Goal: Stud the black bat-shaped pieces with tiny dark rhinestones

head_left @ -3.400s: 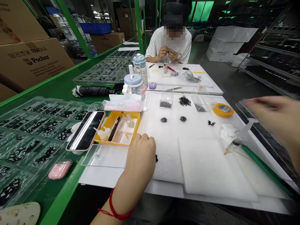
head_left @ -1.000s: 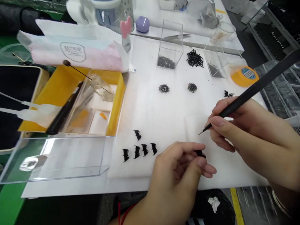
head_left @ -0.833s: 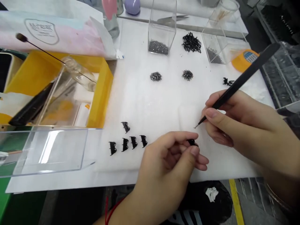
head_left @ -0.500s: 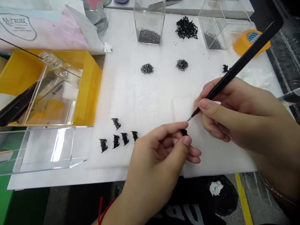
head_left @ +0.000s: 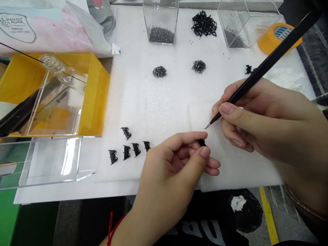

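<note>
Between thumb and forefinger, my left hand (head_left: 176, 164) pinches a small black part (head_left: 201, 142), mostly hidden by the fingers. My right hand (head_left: 258, 116) grips black tweezers (head_left: 252, 79) like a pen. Their fine tip points down-left, just above my left forefinger; whether anything tiny sits in it I cannot tell. Left of my left hand, several small black curved pieces (head_left: 126, 152) lie in a row, with another one (head_left: 126, 133) above them. Two small piles of tiny dark metal bits, a left pile (head_left: 159, 71) and a right pile (head_left: 199, 66), lie beyond my hands.
White foam sheet (head_left: 133, 102) covers the work surface. At the back stand a clear cup (head_left: 161, 34) of tiny bits, a heap of black parts (head_left: 204, 24), a clear box (head_left: 234, 37) and orange tape (head_left: 268, 40). A yellow bin (head_left: 96, 95) is at left.
The tweezers' tip has lifted slightly off my left forefinger. My left hand keeps its pinch on the black part. The whole view has shifted a little.
</note>
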Motion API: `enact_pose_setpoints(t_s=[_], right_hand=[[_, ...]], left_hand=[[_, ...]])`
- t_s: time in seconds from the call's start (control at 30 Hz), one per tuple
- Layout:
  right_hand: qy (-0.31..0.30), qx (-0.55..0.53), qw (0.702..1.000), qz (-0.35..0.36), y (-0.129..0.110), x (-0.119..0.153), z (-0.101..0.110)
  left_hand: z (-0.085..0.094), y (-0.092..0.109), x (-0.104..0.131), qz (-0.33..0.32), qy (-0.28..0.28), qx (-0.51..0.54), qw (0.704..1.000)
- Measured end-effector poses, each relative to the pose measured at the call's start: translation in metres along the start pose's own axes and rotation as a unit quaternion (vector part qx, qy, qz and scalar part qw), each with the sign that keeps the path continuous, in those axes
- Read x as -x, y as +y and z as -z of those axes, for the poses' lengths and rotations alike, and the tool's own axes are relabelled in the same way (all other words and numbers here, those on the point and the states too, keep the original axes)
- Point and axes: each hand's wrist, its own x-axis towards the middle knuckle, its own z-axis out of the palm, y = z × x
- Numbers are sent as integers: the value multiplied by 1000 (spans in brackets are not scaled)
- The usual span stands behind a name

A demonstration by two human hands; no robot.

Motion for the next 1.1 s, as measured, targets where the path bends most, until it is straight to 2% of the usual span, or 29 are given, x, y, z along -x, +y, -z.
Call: enact_pose_setpoints(t_s=[0.3, 0.5, 0.6, 0.77, 0.93, 1.1], right_hand=[[1, 13, 1000, 1, -2, 1, 1], [9, -40, 999, -17, -3, 3, 4], [11, -48, 999, 1, -2, 7, 4], [9, -22, 999, 25, 3, 12, 4], [-11, 38, 998, 48, 3, 15, 4], [-9, 60, 996, 73, 4, 15, 3]], left_hand=[[1, -1, 3, -10, 0, -21, 1000], [2, -3, 2, -15, 12, -20, 1000], [2, -5, 2, -21, 14, -19, 999], [0, -7, 3, -38, 12, -25, 999], [-6, -7, 5, -54, 71, -40, 995], [-7, -6, 6, -42, 65, -53, 996]])
